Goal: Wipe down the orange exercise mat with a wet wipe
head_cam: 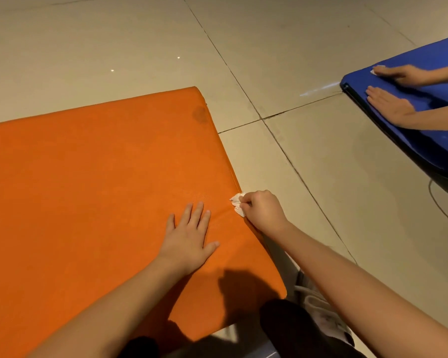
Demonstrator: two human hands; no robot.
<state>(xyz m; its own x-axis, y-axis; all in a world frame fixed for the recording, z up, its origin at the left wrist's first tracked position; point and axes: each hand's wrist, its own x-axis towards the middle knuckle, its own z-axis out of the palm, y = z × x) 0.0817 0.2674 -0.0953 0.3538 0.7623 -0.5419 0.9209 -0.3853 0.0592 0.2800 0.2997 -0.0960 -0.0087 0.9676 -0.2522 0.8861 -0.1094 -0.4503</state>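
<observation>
Left hand spread flat, fingers apart, pinning soft, padded orange mat. Right hand fisted, pinching crumpled, limp wet wipe at right edge; probably best bunched.

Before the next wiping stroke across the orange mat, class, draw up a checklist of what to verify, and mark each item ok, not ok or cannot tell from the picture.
1. Wet wipe gripped in the right hand: ok.
2. Wipe touching the orange mat at its right edge: ok.
3. Left hand flat on the mat, steadying it: ok.
4. Dark stain near the far corner cleaned: not ok, still visible.
5. Wipe still damp enough: cannot tell.
6. Other person's blue mat clear of the stroke path: ok.
</observation>
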